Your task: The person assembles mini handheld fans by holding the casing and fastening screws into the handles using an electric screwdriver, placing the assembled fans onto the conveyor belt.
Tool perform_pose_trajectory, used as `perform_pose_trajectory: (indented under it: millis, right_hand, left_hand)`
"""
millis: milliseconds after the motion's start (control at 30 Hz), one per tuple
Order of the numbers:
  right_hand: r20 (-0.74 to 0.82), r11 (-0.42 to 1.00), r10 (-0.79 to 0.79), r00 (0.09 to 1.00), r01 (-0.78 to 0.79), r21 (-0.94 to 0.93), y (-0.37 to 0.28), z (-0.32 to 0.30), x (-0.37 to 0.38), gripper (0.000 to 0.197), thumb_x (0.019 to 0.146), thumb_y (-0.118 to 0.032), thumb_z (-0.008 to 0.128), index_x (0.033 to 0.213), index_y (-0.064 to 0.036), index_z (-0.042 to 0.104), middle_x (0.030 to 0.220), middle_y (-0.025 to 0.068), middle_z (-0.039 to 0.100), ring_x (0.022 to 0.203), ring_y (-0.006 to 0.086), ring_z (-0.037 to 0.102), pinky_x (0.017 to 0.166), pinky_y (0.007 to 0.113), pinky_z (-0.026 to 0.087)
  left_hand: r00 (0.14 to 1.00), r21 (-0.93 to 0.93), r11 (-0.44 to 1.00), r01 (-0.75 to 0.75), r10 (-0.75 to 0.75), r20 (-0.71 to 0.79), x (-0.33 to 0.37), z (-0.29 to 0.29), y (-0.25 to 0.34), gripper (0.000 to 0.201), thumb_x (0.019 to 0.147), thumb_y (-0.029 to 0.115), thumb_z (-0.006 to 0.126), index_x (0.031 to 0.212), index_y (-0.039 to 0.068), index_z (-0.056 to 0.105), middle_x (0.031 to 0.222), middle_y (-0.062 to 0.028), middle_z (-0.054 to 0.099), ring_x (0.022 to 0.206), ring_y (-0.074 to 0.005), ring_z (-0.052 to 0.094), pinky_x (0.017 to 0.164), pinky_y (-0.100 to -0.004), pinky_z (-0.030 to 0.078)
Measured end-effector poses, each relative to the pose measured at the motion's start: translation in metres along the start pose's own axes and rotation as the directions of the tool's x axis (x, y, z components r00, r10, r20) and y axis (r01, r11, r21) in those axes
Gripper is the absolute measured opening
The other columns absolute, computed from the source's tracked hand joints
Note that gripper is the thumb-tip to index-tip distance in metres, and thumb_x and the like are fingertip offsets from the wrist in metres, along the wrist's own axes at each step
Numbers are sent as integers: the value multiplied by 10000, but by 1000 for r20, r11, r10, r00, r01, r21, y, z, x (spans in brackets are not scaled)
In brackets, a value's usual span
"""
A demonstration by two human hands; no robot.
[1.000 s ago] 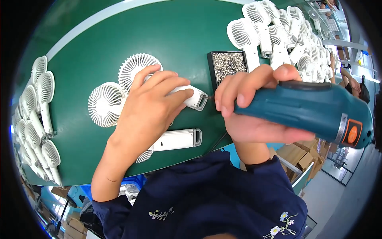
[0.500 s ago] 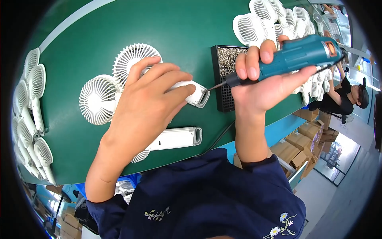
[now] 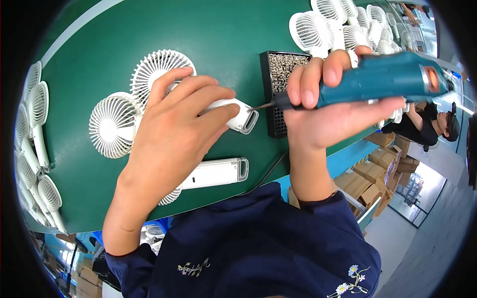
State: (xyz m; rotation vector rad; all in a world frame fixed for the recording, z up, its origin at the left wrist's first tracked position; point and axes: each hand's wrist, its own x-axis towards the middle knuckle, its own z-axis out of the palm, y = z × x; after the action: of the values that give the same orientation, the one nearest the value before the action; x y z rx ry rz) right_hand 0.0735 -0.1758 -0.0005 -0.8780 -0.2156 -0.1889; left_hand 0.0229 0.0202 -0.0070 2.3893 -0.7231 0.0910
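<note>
My left hand (image 3: 181,116) is closed over the white handle (image 3: 242,115) of a handheld fan, pressing it to the green table. A round fan head (image 3: 158,69) and another fan head (image 3: 113,126) show beyond that hand; which one belongs to the held handle is hidden. In my right hand (image 3: 310,116) is a teal electric screwdriver (image 3: 380,79), held nearly level. Its thin bit (image 3: 261,106) meets the handle's end beside the loop. Nearer to me lies another white fan (image 3: 213,174), its head partly covered by my left forearm.
Just right of the held handle stands a black screw tray (image 3: 268,74) with many small screws. White fans (image 3: 37,104) line the left edge, and more fans (image 3: 313,30) are piled at far right. A black cord (image 3: 271,174) crosses the near edge. Beyond are cardboard boxes (image 3: 367,171) and a co-worker (image 3: 430,121).
The screwdriver's rear end has swung down and to the right, while its bit stays at the handle's end. The whole view has shifted slightly, with the table things now farther left.
</note>
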Motion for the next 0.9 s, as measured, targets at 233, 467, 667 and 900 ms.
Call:
perform_pose_trajectory:
  millis: [233,467,667,900]
  right_hand:
    - [562,980,27,826,90,-180,-18,-9,-13,941,784,-871,493,1403,-166,425,843,101,566,543,241,561,477,376,468]
    - [521,989,-8,854,84,-122,-17,-8,-15,903,816,-851,477,1401,-167,420,834,72,554,541,224,553,471,369,461]
    - [305,959,-222,926,264,-101,-39,-1,-1,758,908,-777,412,1308,-134,457,810,41,533,472,162,498,401,324,406]
    - [223,965,-256,941,263,-3,-25,-32,17,1014,777,-931,325,1396,-134,418,761,111,549,462,215,537,383,347,464]
  left_hand:
    - [1000,-22,1000,1,-2,-10,-1,-1,1,292,700,73,781,987,84,730,1124,-25,687,1120,-244,614,1060,-449,399]
    - [1000,-41,999,-2,1,-23,0,1,0,316,675,53,790,984,78,729,1118,-28,688,1101,-249,622,1055,-451,404]
    - [999,-5,1000,27,-27,-44,-2,2,2,219,719,48,765,932,71,721,1046,-25,676,1053,-204,620,1049,-440,407]
    - [998,44,999,32,-29,-63,2,3,5,264,691,47,783,945,76,716,1071,-36,683,1055,-220,628,1025,-449,415]
